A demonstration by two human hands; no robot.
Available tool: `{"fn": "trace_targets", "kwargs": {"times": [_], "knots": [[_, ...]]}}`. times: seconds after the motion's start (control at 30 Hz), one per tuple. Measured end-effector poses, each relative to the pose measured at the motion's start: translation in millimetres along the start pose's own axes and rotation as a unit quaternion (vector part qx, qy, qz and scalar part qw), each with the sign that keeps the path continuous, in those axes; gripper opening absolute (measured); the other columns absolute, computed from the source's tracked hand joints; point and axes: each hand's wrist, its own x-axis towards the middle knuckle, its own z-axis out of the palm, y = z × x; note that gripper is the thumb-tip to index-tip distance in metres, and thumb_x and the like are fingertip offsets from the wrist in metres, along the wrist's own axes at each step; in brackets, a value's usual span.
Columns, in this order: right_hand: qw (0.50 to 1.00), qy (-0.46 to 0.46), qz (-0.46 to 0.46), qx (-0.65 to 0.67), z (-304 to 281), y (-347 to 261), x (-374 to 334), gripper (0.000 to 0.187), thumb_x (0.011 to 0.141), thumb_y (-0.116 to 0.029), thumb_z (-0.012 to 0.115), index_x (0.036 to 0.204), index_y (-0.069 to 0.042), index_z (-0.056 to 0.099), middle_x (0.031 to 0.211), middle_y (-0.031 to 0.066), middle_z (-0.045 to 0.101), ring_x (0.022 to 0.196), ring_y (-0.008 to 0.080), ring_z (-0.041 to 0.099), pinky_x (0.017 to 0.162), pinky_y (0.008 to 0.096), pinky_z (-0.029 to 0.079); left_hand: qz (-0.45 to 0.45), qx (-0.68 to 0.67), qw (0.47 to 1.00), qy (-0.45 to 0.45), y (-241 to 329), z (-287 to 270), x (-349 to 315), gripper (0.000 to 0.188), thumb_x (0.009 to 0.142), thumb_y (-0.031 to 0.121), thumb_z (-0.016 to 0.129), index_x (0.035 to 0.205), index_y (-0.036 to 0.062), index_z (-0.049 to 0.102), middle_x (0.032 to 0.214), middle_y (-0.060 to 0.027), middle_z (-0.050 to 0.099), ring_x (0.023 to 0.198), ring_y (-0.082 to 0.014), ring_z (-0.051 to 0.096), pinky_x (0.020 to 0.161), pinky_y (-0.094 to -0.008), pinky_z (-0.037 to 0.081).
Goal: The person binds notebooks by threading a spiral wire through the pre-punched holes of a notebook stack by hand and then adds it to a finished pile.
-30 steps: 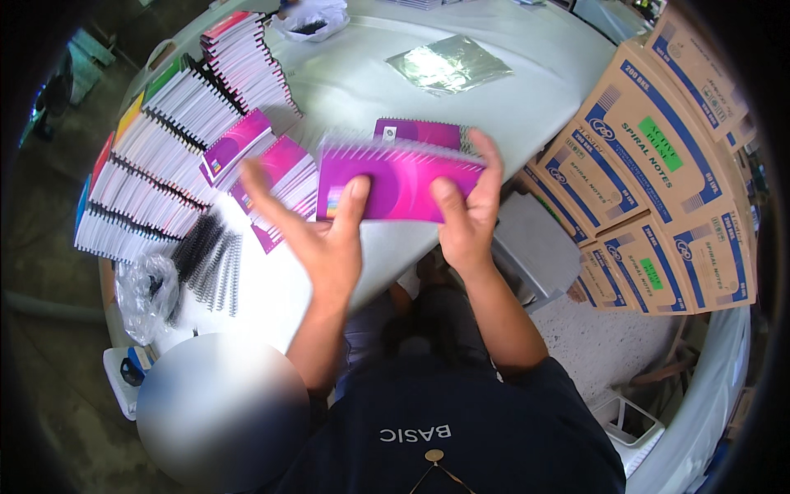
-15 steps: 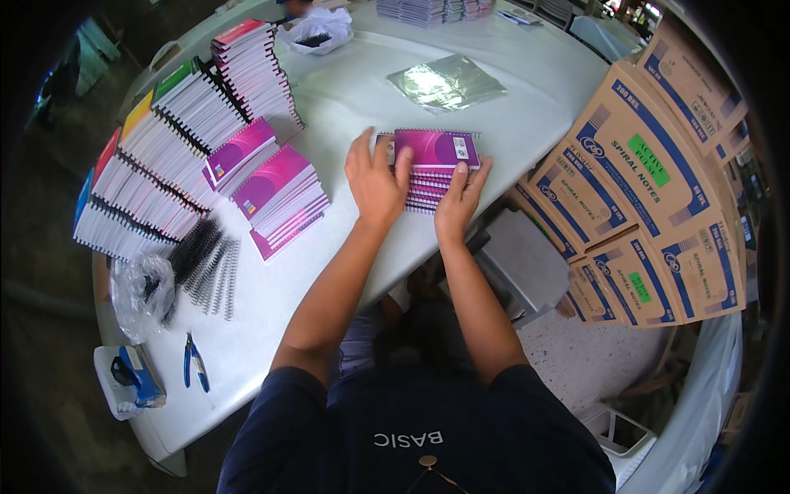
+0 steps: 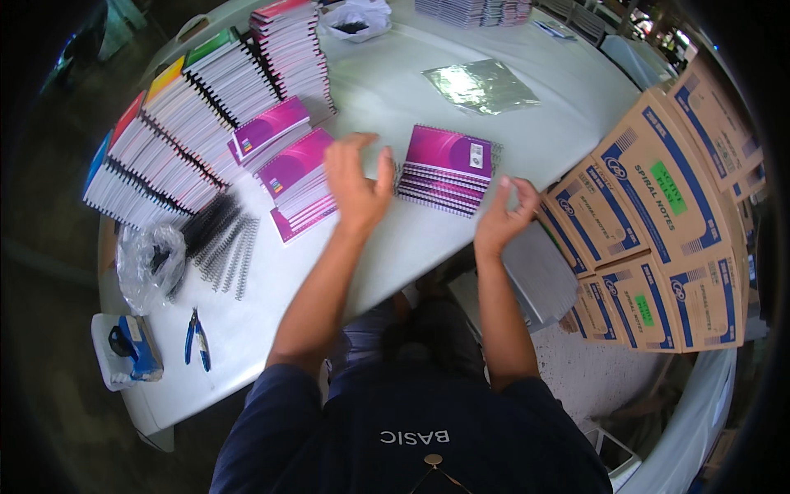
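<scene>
A stack of purple spiral notebooks (image 3: 448, 171) lies on the white table in front of me, the top one with a white label patch at its right. My left hand (image 3: 359, 183) is off the stack on its left side, fingers apart, partly over another pile of purple notebooks (image 3: 298, 169). Just right of the stack, my right hand (image 3: 508, 216) hovers near the table edge with curled, parted fingers and nothing in it. A second purple pile (image 3: 270, 128) sits behind the first one on the left.
Tall stacks of bound notebooks (image 3: 189, 115) line the left side. Loose black spiral coils (image 3: 226, 251), pliers (image 3: 197, 342) and a blue tape dispenser (image 3: 141, 350) lie nearer. A clear plastic sheet (image 3: 481, 86) lies farther back. Cardboard boxes (image 3: 650, 206) are piled at the right.
Both hands have let go of the notebook stack and moved apart, the left hand toward the purple piles, the right hand toward the table edge. The whole view has shifted slightly.
</scene>
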Motion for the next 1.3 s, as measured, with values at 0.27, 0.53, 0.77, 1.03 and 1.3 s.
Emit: {"fn": "trace_targets", "kwargs": {"times": [0.27,0.53,0.77,1.03,1.3], "knots": [[0.702,-0.400,0.438,0.393,-11,-87,-34,0.038,0.096,-0.030,0.046,0.118,0.001,0.050,0.109,0.0131,0.058,0.103,0.0248,0.057,0.089,0.0384,0.045,0.013,0.212,0.952,-0.221,-16,-145,-10,0.024,0.082,0.006,0.061,0.106,0.0025,0.064,0.104,-0.0113,0.066,0.092,-0.0279,0.064,0.077,-0.0347,0.050],[0.579,-0.550,0.418,0.434,11,-101,-50,0.036,0.089,-0.008,0.055,0.122,0.005,0.049,0.119,0.0154,0.059,0.105,0.0178,0.059,0.089,0.0297,0.047,0.009,0.099,0.968,-0.232,15,-191,-46,0.046,0.080,0.015,0.067,0.123,0.0029,0.053,0.131,-0.0165,0.049,0.125,-0.0309,0.042,0.103,-0.0374,0.030],[0.651,-0.668,0.204,0.297,10,-90,-83,0.034,0.085,0.000,0.061,0.118,0.001,0.057,0.111,0.0094,0.064,0.101,0.0106,0.056,0.087,0.0236,0.045,-0.352,-0.205,0.869,-0.280,-27,-155,-99,0.033,0.079,-0.005,0.058,0.111,0.0044,0.053,0.110,-0.0108,0.058,0.113,-0.0234,0.051,0.098,-0.0342,0.037],[0.673,-0.661,0.197,0.266,13,-82,-84,0.031,0.086,0.000,0.060,0.116,0.000,0.061,0.108,0.0060,0.065,0.098,0.0100,0.057,0.088,0.0233,0.044,-0.218,0.423,0.829,-0.292,-105,-195,-77,0.021,0.085,0.017,0.055,0.103,0.0056,0.057,0.092,-0.0140,0.062,0.085,-0.0326,0.060,0.079,-0.0430,0.042],[0.682,-0.638,0.232,0.271,12,-74,-83,0.032,0.085,0.000,0.061,0.117,0.001,0.060,0.110,0.0076,0.064,0.098,0.0108,0.057,0.088,0.0244,0.044,-0.446,-0.203,0.814,-0.312,-58,-199,-62,0.030,0.093,0.033,0.055,0.090,0.0031,0.053,0.070,-0.0006,0.045,0.067,-0.0111,0.042,0.064,-0.0249,0.038]]}}
